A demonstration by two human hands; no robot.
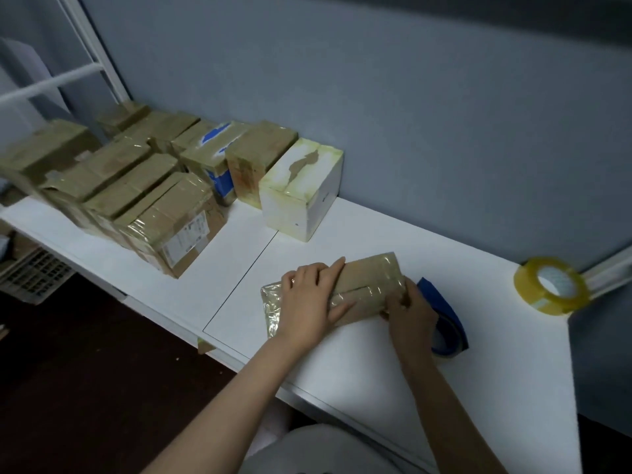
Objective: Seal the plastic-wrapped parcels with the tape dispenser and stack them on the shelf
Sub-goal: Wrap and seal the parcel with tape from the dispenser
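A flat brown parcel [371, 280] wrapped in clear plastic lies on the white table [444, 336] in front of me. My left hand [309, 301] presses flat on its left half, fingers straight. My right hand [410, 314] grips the parcel's right end with curled fingers. Just behind that hand lies the blue tape dispenser [444, 313], half hidden by it. A loose roll of yellowish clear tape [550, 285] stands near the table's right corner.
Several taped brown parcels [136, 193] are packed together at the table's left. A white box [301, 189] with yellowed tape stands by the grey wall. A white metal frame [85, 63] rises at the far left. Dark floor lies below the front edge.
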